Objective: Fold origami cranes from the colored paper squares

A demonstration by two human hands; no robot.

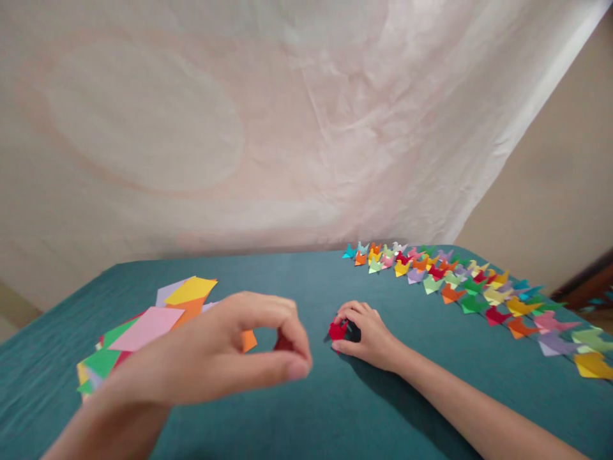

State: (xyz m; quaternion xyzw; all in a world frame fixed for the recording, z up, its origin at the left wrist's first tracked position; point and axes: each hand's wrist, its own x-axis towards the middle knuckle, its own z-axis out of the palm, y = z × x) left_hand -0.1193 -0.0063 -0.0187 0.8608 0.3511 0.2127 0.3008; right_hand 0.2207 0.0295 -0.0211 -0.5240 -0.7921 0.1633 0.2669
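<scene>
My right hand (366, 335) rests low over the middle of the table, its thumb and fingers closed around a small red origami bird (338, 330). Part of the bird is hidden by the fingertips. Raised nearer the camera, my left hand (225, 348) has its fingers curled round to the thumb in a loop, and nothing shows between the tips. Behind and left of that hand lies a loose pile of coloured paper sheets (148, 329), in pink, yellow, orange, green and lilac. The left hand and wrist cover part of this pile.
Several rows of folded paper birds (472, 303) in many colours stand along the right side of the table. A teal cloth (287, 275) covers the tabletop. At its far edge hangs a pale, creased sheet (268, 128), with a beige wall (560, 166) at right.
</scene>
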